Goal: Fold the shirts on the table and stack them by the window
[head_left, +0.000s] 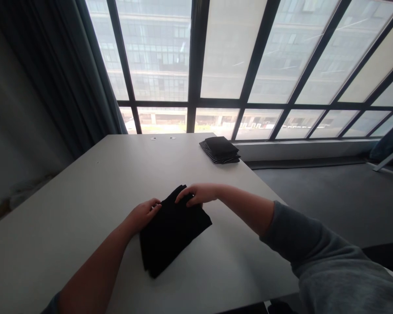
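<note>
A folded black cloth [173, 235] lies at an angle on the white table [118, 174] in front of me; its exact kind does not show. My left hand [147, 213] is at its upper left edge, with the fingers curled and the fingertips on the fabric. Across the upper right part of the cloth, my right hand [199, 194] bends down, its fingers and thumb closed on the fabric near the edge. Parts of the fingers are hard to make out against the dark cloth.
Toward the table's far right corner sits a stack of folded dark cloths [220, 149], one of them striped. Large windows [227, 52] stand behind the table. A dark curtain [68, 65] hangs at the left, and grey floor [301, 183] lies beyond the right edge.
</note>
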### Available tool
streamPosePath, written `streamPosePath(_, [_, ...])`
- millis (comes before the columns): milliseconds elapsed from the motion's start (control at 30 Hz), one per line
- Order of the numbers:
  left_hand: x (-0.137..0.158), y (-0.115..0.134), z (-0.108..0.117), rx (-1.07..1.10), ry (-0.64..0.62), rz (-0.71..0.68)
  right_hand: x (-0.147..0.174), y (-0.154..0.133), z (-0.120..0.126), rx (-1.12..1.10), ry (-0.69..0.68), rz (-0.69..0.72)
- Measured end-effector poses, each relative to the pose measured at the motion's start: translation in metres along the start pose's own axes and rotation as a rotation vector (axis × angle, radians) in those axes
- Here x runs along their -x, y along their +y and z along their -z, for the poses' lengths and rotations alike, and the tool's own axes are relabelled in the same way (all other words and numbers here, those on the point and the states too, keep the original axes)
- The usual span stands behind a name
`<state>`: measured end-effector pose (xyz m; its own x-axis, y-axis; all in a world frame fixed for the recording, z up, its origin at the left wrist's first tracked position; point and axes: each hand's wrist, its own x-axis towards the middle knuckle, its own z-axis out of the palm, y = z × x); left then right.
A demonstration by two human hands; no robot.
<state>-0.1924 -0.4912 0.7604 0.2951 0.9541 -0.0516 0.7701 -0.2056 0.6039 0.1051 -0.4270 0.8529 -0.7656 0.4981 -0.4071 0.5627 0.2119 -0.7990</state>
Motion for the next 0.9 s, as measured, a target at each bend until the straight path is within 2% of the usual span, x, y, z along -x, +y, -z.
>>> streamPosePath(133, [-0.003,-0.005,-0.003,-0.095,0.026,0.084,-0.012,-0.017,0.041,0.006,-0.106,-0.064])
streamPosePath(300, [-0.007,-0.019,-0.01,-0.331,0.173,0.159,-0.028,-0.049,0.101,0.059,-0.182,-0.113])
streamPosePath(367, [-0.008,-0.024,-0.015,-0.395,0.197,0.196,-0.031,-0.063,0.128,0.098,-0.174,-0.113])
streamPosePath(433, [-0.009,-0.028,-0.021,-0.426,0.202,0.214,-0.03,-0.072,0.158,0.135,-0.104,-0.092])
streamPosePath(533, [-0.012,-0.03,-0.029,-0.455,0.196,0.213,-0.026,-0.071,0.205,0.142,0.133,0.008])
streamPosePath(667, [-0.015,-0.034,-0.034,-0.463,0.193,0.198,-0.02,-0.041,0.266,-0.011,0.6,0.192])
streamPosePath(800, [-0.017,-0.04,-0.038,-0.447,0.215,0.199,-0.027,0.019,0.312,-0.237,1.07,0.344])
streamPosePath(900, [-0.019,-0.043,-0.041,-0.445,0.231,0.198,-0.04,0.081,0.327,-0.411,1.404,0.312])
